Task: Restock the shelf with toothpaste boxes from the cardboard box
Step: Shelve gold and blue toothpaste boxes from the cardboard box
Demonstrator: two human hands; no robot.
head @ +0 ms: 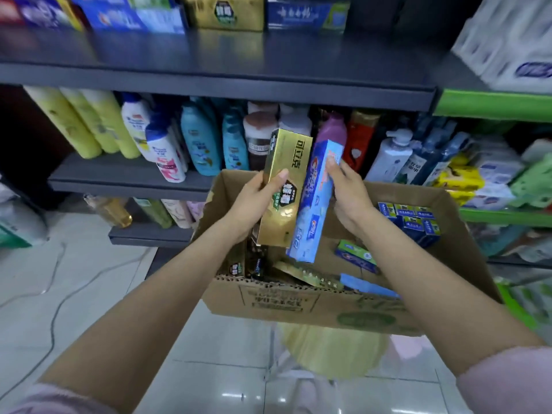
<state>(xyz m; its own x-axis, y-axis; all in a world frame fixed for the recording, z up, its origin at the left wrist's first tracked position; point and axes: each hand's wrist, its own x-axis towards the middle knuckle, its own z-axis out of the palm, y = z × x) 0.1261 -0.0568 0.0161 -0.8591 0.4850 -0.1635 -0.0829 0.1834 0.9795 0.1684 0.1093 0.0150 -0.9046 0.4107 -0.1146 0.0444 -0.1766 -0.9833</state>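
Gold foil toothpaste box [285, 186] gripped upright in my left hand [254, 201]; my right hand [348, 192] pinches a blue toothpaste box [315, 204]; both lifted above the open brown cardboard box [298, 300], seemingly bound for the dark upper shelf [221, 76].

yellow plastic bottles [86, 124]: far left of the row | white-and-blue shampoo bottles [155, 141]: right of them | teal bottles [200, 138]: further right | white pump bottle [391, 153]: far right | white cable [56, 294]: on glossy floor tiles [98, 264], below

Head view; close, down over shelves [221, 82].
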